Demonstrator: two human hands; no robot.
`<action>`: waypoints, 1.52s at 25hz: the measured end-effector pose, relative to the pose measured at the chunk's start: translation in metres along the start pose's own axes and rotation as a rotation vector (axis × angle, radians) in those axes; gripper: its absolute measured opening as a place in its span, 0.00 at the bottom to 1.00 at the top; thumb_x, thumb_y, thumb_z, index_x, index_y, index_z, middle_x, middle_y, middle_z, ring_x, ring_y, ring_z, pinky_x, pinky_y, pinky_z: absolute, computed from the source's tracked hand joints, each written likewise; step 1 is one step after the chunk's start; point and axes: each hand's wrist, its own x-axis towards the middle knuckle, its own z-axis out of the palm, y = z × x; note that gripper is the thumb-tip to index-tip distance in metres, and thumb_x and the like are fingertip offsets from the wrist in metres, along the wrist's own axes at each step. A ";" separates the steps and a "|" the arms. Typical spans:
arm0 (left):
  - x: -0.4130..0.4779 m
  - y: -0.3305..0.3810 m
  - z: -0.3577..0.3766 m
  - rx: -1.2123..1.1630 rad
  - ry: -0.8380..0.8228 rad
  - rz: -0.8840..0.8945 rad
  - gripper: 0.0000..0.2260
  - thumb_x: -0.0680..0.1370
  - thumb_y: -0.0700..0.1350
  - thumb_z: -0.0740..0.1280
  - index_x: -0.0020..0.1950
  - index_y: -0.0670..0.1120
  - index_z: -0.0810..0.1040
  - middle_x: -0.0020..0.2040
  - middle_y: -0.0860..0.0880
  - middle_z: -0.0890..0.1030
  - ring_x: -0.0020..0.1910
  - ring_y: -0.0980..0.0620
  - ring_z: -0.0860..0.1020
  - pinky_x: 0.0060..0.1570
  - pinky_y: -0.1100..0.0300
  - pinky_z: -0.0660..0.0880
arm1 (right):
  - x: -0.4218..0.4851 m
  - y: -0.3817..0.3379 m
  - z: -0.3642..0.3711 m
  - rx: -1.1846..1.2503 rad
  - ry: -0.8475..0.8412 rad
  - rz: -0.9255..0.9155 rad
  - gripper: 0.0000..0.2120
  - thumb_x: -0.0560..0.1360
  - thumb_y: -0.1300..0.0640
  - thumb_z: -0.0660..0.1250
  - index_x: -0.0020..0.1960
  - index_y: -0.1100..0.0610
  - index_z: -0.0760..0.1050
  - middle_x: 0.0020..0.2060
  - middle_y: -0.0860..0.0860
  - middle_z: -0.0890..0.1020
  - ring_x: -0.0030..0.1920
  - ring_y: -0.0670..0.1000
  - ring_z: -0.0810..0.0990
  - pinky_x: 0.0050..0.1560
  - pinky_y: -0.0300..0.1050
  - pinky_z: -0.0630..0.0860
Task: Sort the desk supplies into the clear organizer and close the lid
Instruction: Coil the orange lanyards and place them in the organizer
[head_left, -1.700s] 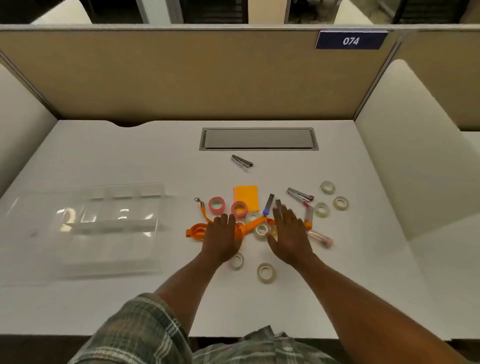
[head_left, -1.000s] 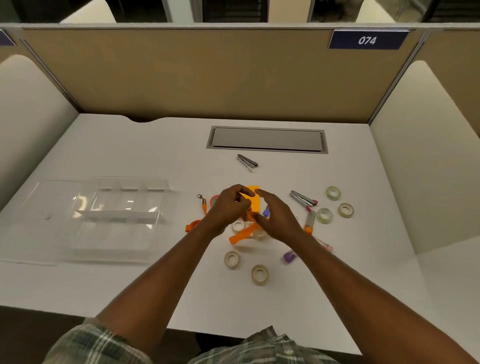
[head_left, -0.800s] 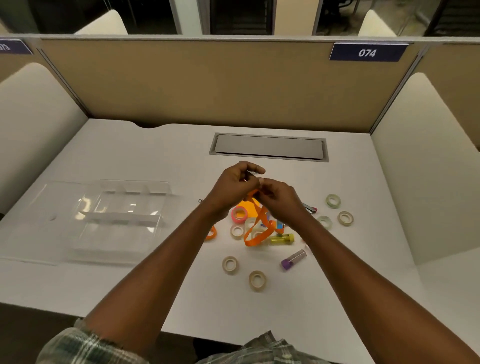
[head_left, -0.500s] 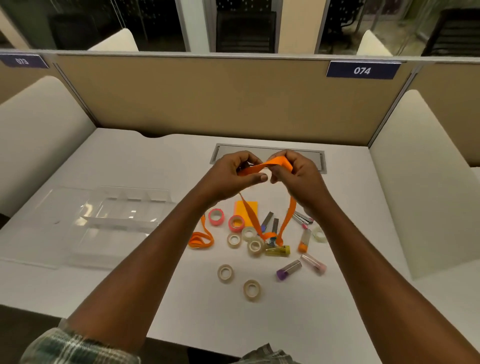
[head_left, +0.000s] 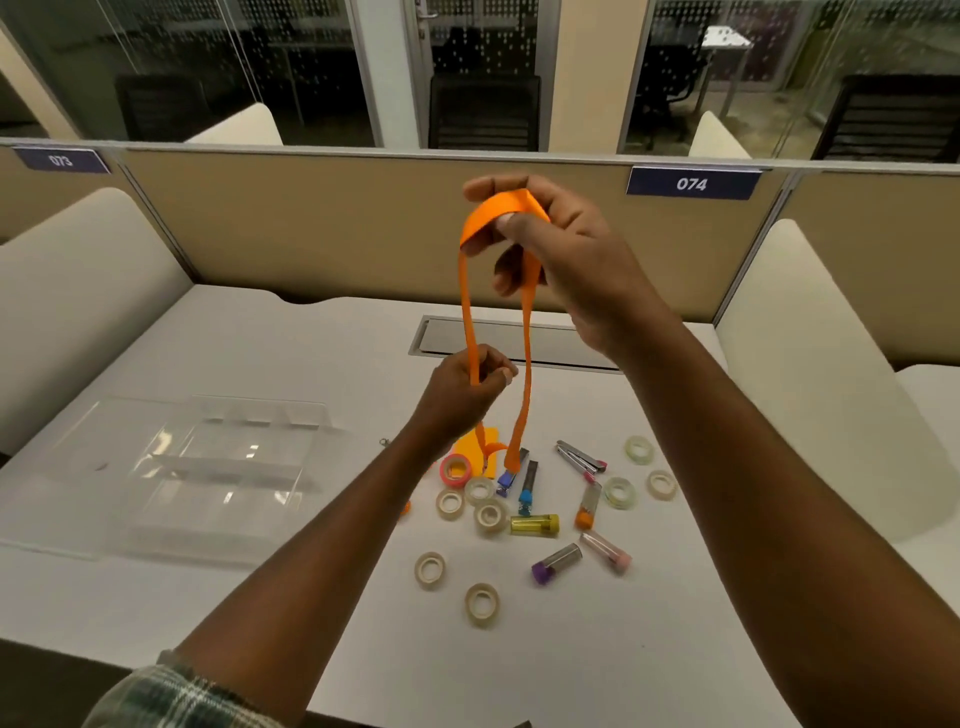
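Two hands are closed on one long orange fabric lanyard strap (head_left: 525, 332), which is held up above the white desk (head_left: 260, 353). Its top loop is pinched between thumb and fingers of the right hand (head_left: 566, 260), raised high in front of the beige partition wall (head_left: 337, 223). One hanging side of the strap is gripped in the fist of the left hand (head_left: 462, 395), lower down and just above the desk; the other side hangs free, its end reaching down among the supplies.

The clear plastic organizer (head_left: 218, 478) is seen on the left part of the desk, its lid laid open to the left and its divided compartments showing nothing inside. The other supplies are scattered to its right: a pink tape roll (head_left: 455, 469), an orange sticky-note pad (head_left: 470, 446), several clear tape rolls (head_left: 482, 603), a yellow-capped tube (head_left: 535, 524), a purple-capped tube (head_left: 556, 564), a pink-capped tube (head_left: 606, 552) and a small metal stapler (head_left: 579, 457). A grey cable hatch (head_left: 566, 343) is set into the desk behind the hands.
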 end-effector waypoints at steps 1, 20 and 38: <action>-0.002 -0.007 0.006 0.001 -0.001 -0.018 0.05 0.80 0.43 0.65 0.48 0.45 0.80 0.45 0.48 0.84 0.47 0.51 0.81 0.48 0.57 0.77 | 0.004 -0.010 -0.001 0.041 -0.002 -0.022 0.13 0.82 0.61 0.57 0.65 0.57 0.74 0.46 0.58 0.84 0.36 0.51 0.79 0.39 0.45 0.79; 0.040 0.046 -0.070 0.517 -0.188 -0.164 0.08 0.73 0.41 0.70 0.49 0.49 0.74 0.42 0.50 0.78 0.39 0.54 0.76 0.35 0.62 0.72 | -0.044 0.135 -0.100 -0.066 0.201 0.527 0.20 0.75 0.66 0.62 0.64 0.55 0.76 0.34 0.51 0.77 0.28 0.46 0.71 0.34 0.45 0.75; 0.091 0.229 -0.063 1.359 -0.419 0.056 0.09 0.73 0.44 0.72 0.52 0.44 0.78 0.41 0.47 0.79 0.37 0.51 0.74 0.32 0.61 0.69 | 0.025 0.054 -0.023 -0.020 -0.038 0.135 0.12 0.76 0.54 0.71 0.59 0.48 0.78 0.52 0.46 0.86 0.55 0.45 0.83 0.57 0.46 0.77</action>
